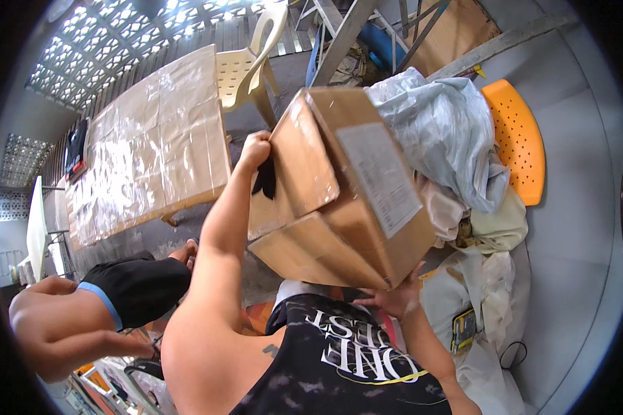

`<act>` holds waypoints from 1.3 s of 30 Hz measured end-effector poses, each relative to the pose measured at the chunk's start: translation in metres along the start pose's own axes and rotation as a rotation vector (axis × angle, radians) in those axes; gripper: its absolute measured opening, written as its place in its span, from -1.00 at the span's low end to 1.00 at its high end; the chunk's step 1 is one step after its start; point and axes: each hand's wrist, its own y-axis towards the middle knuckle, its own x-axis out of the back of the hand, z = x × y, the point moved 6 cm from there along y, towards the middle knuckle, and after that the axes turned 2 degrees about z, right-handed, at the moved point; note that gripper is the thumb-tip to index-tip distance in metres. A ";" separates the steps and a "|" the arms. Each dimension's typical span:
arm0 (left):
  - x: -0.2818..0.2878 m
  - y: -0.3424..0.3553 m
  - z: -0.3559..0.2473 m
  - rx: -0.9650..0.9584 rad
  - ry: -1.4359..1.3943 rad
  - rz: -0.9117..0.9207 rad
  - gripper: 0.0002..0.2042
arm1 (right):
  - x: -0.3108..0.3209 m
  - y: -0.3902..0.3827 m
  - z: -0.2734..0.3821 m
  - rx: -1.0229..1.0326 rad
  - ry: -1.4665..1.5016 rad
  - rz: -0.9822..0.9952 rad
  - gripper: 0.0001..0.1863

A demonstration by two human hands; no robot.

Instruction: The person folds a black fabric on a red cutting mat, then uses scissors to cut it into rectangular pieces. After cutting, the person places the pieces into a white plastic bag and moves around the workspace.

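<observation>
A brown cardboard box (349,180) with a white label on one side is tilted in front of me, its flaps standing apart on the left side. My left hand (257,149) is closed on the edge of its upper flap. Just beneath that hand hangs something small and black (264,181), too unclear to name. My right hand (396,296) cups the box's lower corner from below, with some fingers stretched out and partly hidden by the cardboard. What the box contains cannot be seen.
To the left stands a table (163,131) covered with cardboard and clear tape, beside a cream plastic chair (242,72). Another person (104,304) bends at lower left. Grey plastic sheeting (443,124) and an orange perforated panel (516,142) lie right. A yellow-black case (464,330) is lower right.
</observation>
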 end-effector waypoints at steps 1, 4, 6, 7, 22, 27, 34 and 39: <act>-0.002 0.000 0.019 0.102 0.108 -0.017 -0.60 | 0.011 0.011 -0.003 -0.024 0.045 -0.026 0.25; -0.007 -0.011 0.076 0.219 -0.202 -0.126 -0.55 | 0.042 0.053 -0.019 -0.054 0.080 -0.044 0.18; -0.014 -0.011 0.114 0.324 -0.381 -0.127 -0.48 | 0.069 0.087 -0.031 -0.075 0.037 -0.147 0.08; -0.010 -0.011 0.129 0.328 -0.441 -0.217 -0.46 | 0.081 0.101 -0.038 -0.076 0.000 -0.204 0.03; 0.034 -0.008 -0.083 -0.215 0.445 -0.433 -0.43 | 0.102 0.275 -0.036 -0.238 -0.639 -0.308 -0.42; -0.047 -0.063 0.049 -0.023 0.393 -0.242 -0.43 | 0.125 0.201 -0.009 -0.183 -0.722 -0.523 -0.42; -0.045 -0.044 0.174 0.313 0.692 -0.170 -0.12 | 0.175 -0.007 0.005 -0.133 -1.296 -0.822 -0.40; -0.108 -0.055 0.055 0.023 0.656 0.103 -0.55 | 0.178 -0.185 -0.024 0.231 -0.712 -1.159 -0.63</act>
